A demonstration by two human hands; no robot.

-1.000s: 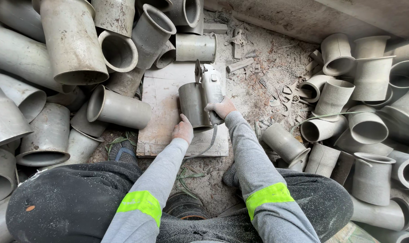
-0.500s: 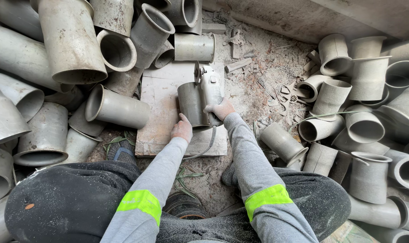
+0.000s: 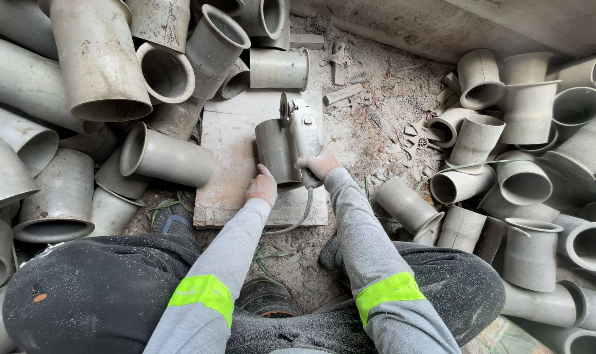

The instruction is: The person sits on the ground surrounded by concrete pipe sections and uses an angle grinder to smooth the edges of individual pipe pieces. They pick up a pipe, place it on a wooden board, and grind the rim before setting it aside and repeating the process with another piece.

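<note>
On the dusty ground, seen from above, a seated person in grey sleeves with reflective yellow bands works between two heaps of grey pipe fittings. Biggest are the wide flared pipes piled at left [image 3: 98,62]; smaller flanged collars crowd the right [image 3: 520,180]. Between them lies a flat square slab [image 3: 229,157] used as a work surface. On it rests a short grey pipe section [image 3: 275,151], lying on its side. The right hand [image 3: 317,162] is closed around the body of an angle grinder [image 3: 304,134], whose disc [image 3: 284,110] sits at the far rim of the pipe section. The left hand [image 3: 263,187], in a dusty glove, presses on the pipe's near end, fingers curled.

Risks, as a judgement: the round piece is steadied by one hand only, so it could roll or kick if the disc binds. The grinder's cable [image 3: 296,219] trails under the forearms and might snag. Loose scraps [image 3: 383,124] nearby could fly.
</note>
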